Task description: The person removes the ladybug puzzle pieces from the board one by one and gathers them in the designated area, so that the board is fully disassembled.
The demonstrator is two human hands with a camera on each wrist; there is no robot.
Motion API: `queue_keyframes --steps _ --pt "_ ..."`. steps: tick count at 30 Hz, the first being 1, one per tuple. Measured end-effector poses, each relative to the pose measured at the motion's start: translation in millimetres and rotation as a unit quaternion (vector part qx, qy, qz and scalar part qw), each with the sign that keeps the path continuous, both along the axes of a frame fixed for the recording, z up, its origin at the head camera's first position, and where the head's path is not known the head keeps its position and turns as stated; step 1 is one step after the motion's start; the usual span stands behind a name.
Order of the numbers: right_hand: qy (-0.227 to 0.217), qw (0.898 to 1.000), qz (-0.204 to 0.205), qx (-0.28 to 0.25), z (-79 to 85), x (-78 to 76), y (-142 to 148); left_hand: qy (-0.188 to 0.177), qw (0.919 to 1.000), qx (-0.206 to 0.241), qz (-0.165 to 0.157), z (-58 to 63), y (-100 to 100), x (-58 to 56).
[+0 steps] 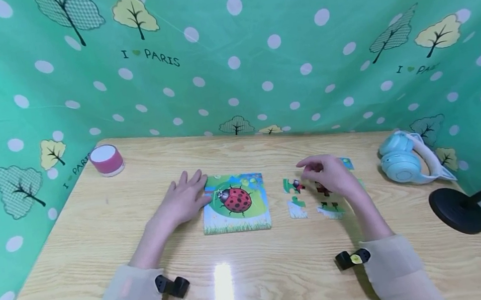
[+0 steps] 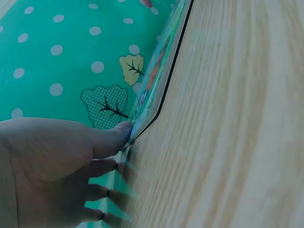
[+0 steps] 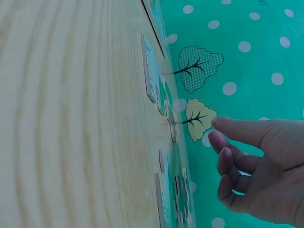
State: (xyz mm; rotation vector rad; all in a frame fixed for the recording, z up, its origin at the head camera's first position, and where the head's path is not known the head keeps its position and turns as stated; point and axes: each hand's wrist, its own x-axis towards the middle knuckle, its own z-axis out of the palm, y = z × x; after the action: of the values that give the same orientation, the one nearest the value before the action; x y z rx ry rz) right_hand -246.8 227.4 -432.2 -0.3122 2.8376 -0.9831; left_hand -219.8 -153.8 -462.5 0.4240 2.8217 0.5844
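Observation:
A square ladybug picture puzzle [image 1: 237,216] lies flat in the middle of the table. At its left side rests my left hand [image 1: 182,199], fingers spread and the thumb over the edge. The left wrist view shows that thumb [image 2: 113,140] touching the puzzle's corner. To the right lie several loose puzzle pieces [image 1: 296,209], some with grass and some with red and black parts. My right hand [image 1: 329,175] hovers over them, fingers loosely bent, and covers some. Nothing shows between its thumb and fingers in the right wrist view, where pieces [image 3: 151,71] lie beside it.
Light blue headphones [image 1: 402,161] lie at the right, behind a black stand with a round base [image 1: 457,210]. A pink, white-topped container [image 1: 107,160] stands at the far left corner. A green dotted cloth [image 1: 231,80] hangs along the table's back and sides.

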Motion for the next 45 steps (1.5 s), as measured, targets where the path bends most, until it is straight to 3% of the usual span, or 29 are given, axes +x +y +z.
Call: queue_keyframes --steps 9,15,24,34,45 --pt "0.003 0.999 0.009 -0.050 0.6 -2.4 -24.5 -0.015 0.9999 -0.005 -0.006 -2.2 -2.5 -1.6" --pt "0.014 0.997 0.019 -0.077 0.9 -0.1 -63.8 -0.024 0.9997 -0.006 0.000 -0.6 -3.3 -1.3" --pt "-0.016 0.992 0.039 -0.118 -4.5 -0.1 -129.2 -0.023 0.9997 -0.008 -0.004 0.1 -1.9 -1.5" --pt "-0.042 0.996 0.031 -0.076 -10.3 6.0 -181.1 -0.018 0.9996 -0.017 -0.014 -0.8 -3.8 -1.5" --pt "-0.029 0.999 0.003 -0.013 -18.3 11.6 -194.7 -0.020 0.9995 -0.021 -0.013 -1.3 -4.1 -1.3"
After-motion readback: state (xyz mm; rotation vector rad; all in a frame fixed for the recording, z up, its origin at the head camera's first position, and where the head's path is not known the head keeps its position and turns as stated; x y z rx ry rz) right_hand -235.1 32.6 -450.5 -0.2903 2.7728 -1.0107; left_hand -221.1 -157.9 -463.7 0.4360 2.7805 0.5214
